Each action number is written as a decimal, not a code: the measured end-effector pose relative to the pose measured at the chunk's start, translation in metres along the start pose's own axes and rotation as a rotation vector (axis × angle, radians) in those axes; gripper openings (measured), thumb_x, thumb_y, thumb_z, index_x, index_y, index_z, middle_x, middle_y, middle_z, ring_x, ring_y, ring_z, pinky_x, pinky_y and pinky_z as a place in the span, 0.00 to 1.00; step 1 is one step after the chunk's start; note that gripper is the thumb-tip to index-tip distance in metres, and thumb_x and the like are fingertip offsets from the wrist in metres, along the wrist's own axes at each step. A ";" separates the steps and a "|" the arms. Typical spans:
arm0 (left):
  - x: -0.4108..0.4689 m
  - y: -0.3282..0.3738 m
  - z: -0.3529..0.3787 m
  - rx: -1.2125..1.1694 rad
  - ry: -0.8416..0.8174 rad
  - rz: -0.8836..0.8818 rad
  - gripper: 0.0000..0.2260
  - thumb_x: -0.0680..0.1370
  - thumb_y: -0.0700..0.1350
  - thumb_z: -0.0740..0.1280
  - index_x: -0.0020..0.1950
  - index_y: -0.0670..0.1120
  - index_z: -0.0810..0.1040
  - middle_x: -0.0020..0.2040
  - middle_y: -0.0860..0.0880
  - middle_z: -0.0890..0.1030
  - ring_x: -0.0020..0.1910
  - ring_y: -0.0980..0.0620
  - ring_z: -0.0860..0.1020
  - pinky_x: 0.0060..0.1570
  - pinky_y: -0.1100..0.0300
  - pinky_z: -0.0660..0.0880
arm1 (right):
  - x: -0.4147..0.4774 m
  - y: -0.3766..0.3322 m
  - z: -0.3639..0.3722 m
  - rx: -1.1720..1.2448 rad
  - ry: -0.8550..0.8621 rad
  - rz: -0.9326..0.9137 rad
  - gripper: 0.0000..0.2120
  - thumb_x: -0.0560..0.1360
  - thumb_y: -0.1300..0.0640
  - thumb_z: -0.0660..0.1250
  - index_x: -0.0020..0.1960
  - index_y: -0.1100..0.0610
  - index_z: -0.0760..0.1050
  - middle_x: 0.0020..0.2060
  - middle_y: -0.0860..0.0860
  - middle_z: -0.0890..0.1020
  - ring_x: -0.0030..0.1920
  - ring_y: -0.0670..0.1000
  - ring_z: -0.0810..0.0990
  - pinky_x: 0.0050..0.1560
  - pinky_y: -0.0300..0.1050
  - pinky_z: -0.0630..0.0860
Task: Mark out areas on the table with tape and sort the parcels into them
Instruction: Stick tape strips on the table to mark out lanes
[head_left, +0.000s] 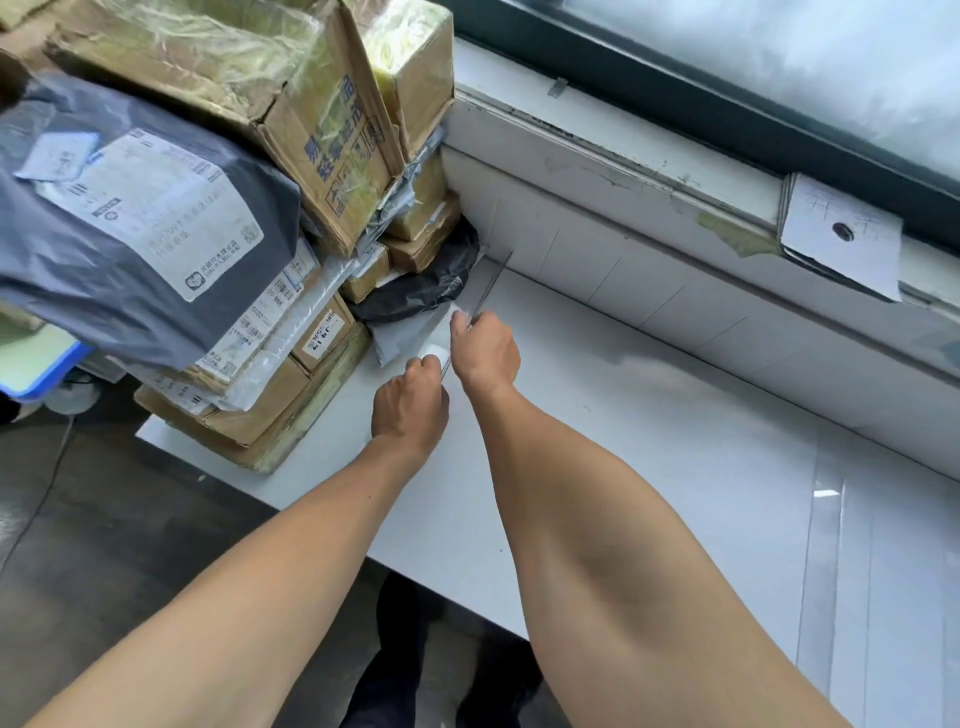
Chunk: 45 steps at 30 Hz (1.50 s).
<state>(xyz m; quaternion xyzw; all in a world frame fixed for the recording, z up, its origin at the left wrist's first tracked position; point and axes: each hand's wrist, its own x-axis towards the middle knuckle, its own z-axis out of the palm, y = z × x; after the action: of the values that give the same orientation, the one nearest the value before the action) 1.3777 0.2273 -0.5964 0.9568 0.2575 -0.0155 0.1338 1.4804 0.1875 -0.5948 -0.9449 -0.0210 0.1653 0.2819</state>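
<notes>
Stretching tape along the counter just right of the parcel pile, long axis pointing away; right grip pinches it ahead, left grip seemingly clutches the roll.

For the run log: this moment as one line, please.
stage: taping white table | left hand: grips clear tape roll | right hand: pinches stretched tape strip | brown cardboard and grey plastic parcels: piled, unsorted

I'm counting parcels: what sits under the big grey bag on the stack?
Labelled cardboard boxes and a clear-wrapped parcel show beneath the grey bag; anything deeper is covered.
</notes>
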 end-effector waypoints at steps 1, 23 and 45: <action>-0.005 0.005 -0.003 -0.002 0.004 0.011 0.05 0.79 0.38 0.58 0.50 0.42 0.72 0.47 0.42 0.78 0.41 0.38 0.79 0.34 0.54 0.64 | 0.000 -0.003 -0.005 0.028 0.012 0.025 0.17 0.80 0.46 0.57 0.49 0.60 0.75 0.47 0.56 0.82 0.42 0.58 0.76 0.39 0.45 0.67; -0.093 0.139 0.029 -0.098 -0.166 0.259 0.06 0.75 0.38 0.57 0.40 0.44 0.62 0.32 0.47 0.69 0.33 0.40 0.73 0.32 0.56 0.64 | -0.025 0.142 -0.109 0.019 0.180 0.272 0.02 0.76 0.59 0.62 0.45 0.56 0.72 0.37 0.51 0.74 0.38 0.56 0.72 0.35 0.41 0.65; -0.148 0.306 0.093 0.024 -0.469 0.520 0.06 0.78 0.40 0.57 0.44 0.44 0.73 0.45 0.43 0.81 0.43 0.42 0.79 0.39 0.57 0.69 | -0.025 0.325 -0.184 -0.067 0.209 0.385 0.04 0.76 0.63 0.60 0.46 0.58 0.73 0.39 0.52 0.75 0.37 0.56 0.72 0.35 0.43 0.65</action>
<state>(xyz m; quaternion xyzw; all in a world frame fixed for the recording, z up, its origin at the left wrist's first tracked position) 1.4047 -0.1241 -0.5955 0.9623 -0.0328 -0.2036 0.1775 1.4992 -0.1857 -0.6181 -0.9523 0.1838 0.1166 0.2140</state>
